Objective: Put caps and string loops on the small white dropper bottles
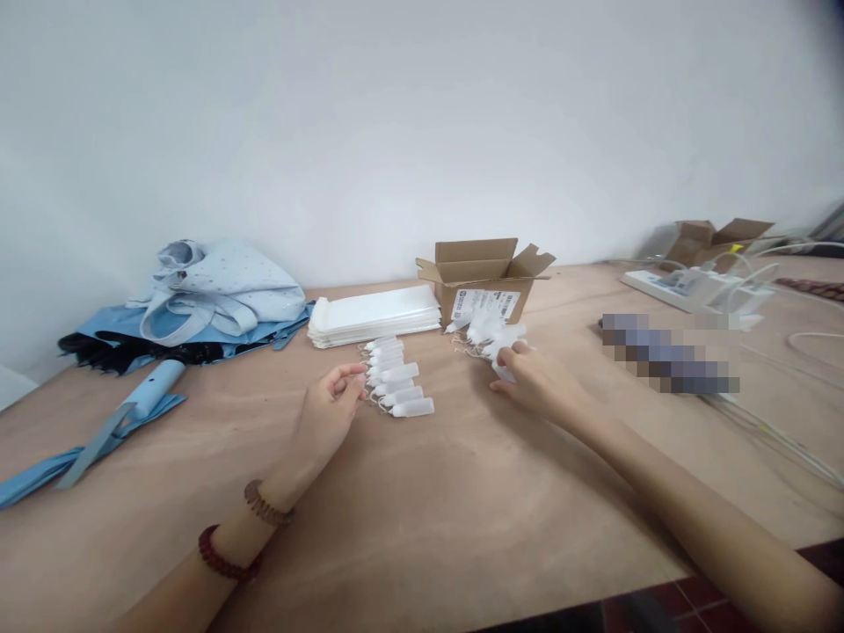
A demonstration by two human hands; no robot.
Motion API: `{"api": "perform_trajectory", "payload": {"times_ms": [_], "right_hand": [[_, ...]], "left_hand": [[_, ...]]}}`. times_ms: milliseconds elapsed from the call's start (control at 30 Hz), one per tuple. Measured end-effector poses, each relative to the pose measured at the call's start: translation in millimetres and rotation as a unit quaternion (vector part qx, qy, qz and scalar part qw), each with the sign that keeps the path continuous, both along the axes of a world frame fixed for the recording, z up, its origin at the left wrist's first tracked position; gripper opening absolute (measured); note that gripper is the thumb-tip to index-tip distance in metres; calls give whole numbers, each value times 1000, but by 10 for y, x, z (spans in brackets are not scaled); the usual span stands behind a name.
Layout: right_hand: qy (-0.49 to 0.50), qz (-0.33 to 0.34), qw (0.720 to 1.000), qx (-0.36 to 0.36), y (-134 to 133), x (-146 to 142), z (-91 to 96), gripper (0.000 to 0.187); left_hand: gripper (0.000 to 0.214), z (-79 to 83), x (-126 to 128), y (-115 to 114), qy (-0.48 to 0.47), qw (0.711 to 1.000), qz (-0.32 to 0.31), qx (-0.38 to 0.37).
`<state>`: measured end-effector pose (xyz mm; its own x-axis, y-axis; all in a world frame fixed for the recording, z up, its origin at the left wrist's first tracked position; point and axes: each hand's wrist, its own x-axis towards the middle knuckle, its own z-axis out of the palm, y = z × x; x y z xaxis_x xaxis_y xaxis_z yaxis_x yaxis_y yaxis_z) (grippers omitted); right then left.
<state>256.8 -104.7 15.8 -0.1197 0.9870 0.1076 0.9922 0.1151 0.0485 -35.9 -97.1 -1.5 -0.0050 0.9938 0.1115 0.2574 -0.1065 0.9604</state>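
Several small translucent plastic squeeze bottles (399,393) lie in a row on the wooden table, their pointed tips and thin loops of string facing left. At the tip end of this row, my left hand (331,406) has its fingers curled and thumb pressed in; whatever lies between them is too small to make out. A looser pile of similar bottles (486,329) rests to the right, in front of an open cardboard box (488,280). Over the near side of that pile, my right hand (531,378) has thumb and fingers closed around one bottle (504,373), partly hidden by the hand.
Behind the row sits a stack of white envelopes (375,315). A pale cloth bag (224,286) and a blue umbrella (155,387) lie left. At right are a blurred-out object (665,353), a power strip (692,290) with cables, and another cardboard box (709,243).
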Motion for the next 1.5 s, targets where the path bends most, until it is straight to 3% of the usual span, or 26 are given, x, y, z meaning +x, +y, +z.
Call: {"api": "perform_trajectory", "payload": {"times_ms": [167,300,433,600,700,867,1267,1500], "right_hand": [[54,21,998,-4,-20,-47,-78,17],[172,87,981,10,-68,-102,-50,17],[335,146,931,6,-148,-202,56,19],[491,168,853,-58,-246,-327,135,20],[538,177,818,-102,-281,-373,138,21],[575,176,785,-150,-291,-414,111,22],[585,169,781,-139,-293,-447,75,23],[588,169,777,-148,-311,-455,53,22]], "left_hand": [[37,8,58,-79,37,999,-11,15],[33,80,137,-187,82,996,-25,35],[29,74,181,-262,111,990,-62,56],[35,-2,207,-295,117,986,-108,51],[38,-1,230,-304,105,987,-119,29],[31,20,239,-301,63,989,-137,9],[29,66,212,-306,43,989,-143,-10],[31,-28,211,-288,67,982,-175,-3]]}}
